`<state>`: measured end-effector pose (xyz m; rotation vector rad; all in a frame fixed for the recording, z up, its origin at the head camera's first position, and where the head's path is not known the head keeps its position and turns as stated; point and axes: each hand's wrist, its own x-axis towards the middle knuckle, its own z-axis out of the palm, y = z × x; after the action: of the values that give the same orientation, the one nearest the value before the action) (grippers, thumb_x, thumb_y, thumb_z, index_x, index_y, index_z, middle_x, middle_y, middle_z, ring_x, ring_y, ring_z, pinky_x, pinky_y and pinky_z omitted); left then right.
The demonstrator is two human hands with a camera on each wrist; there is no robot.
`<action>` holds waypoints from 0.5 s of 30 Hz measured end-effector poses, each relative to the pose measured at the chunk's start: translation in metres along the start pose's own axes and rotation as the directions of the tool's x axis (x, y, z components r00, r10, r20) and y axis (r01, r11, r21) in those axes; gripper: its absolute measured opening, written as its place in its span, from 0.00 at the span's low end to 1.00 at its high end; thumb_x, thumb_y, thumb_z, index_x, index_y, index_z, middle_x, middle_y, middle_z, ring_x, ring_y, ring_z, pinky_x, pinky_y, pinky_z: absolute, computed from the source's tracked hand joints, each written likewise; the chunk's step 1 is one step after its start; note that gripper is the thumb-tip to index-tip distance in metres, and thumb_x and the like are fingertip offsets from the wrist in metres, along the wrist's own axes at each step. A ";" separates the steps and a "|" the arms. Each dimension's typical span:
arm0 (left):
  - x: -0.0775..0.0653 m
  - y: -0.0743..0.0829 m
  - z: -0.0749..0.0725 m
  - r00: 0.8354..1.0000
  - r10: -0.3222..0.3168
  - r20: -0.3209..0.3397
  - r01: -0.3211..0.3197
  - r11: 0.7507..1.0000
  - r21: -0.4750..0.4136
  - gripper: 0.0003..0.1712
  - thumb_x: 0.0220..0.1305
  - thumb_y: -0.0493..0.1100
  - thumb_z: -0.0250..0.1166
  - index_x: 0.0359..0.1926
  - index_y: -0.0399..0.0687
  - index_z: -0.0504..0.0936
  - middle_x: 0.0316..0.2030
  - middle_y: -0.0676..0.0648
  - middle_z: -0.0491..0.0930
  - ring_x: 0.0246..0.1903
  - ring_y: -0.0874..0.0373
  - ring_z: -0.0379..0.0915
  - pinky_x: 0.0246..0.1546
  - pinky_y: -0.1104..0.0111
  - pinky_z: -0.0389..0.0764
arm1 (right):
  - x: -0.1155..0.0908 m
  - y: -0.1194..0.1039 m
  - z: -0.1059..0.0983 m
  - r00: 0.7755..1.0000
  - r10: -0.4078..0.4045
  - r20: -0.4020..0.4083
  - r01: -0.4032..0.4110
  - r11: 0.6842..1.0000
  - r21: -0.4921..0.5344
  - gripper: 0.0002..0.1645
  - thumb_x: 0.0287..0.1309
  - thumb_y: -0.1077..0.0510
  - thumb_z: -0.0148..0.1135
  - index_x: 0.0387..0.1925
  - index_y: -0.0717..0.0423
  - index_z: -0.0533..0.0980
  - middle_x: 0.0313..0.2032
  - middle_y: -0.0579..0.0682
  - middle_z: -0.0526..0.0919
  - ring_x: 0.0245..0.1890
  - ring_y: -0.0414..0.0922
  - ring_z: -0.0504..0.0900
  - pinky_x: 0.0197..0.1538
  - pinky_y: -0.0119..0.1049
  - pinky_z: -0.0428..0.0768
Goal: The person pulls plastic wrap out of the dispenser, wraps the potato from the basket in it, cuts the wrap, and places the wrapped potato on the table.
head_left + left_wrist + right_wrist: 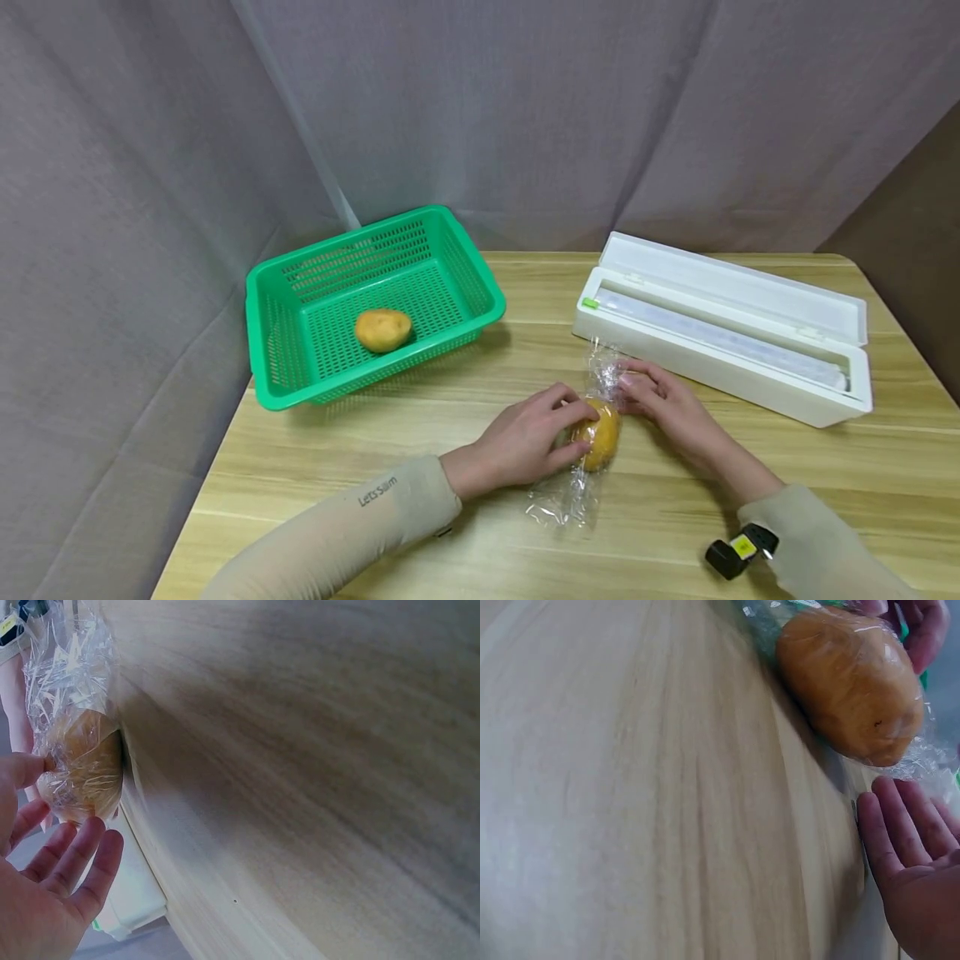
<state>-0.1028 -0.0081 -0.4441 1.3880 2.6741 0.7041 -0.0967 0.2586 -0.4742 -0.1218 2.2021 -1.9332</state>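
Note:
A potato [603, 437] wrapped in clear cling film [577, 493] lies on the table, with film sticking out at both ends. My left hand [534, 435] holds it from the left, thumb and fingertips on the wrapped sides. In the left wrist view the thumb touches the film and the other fingers curl beside the potato [94, 761]. My right hand [670, 406] pinches the bunched film at the far end. The right wrist view has its fingers by that film, just past the end of the potato [851, 686]; the thumb is largely hidden there.
A green basket [375, 386] stands at the back left with another potato [383, 330] inside, unwrapped. At the back right is a long white cling film box [697, 371], its lid [735, 279] raised and a film roll [720, 337] inside. Grey curtains hang behind the table.

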 end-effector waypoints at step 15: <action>0.001 -0.002 0.002 1.000 0.001 0.004 -0.001 1.000 0.003 0.22 0.75 0.55 0.68 0.65 0.58 0.81 0.58 0.52 0.77 0.49 0.65 0.76 0.46 0.75 0.79 | -0.008 -0.008 0.015 0.962 -0.269 -0.041 0.255 0.943 -0.214 0.22 0.77 0.67 0.59 0.66 0.70 0.69 0.60 0.69 0.82 0.56 0.29 0.83 0.58 0.24 0.80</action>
<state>-0.1042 -0.0078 -0.4465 1.3906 2.6726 0.6960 -0.0862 0.2444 -0.4674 -0.4061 2.5434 -1.8503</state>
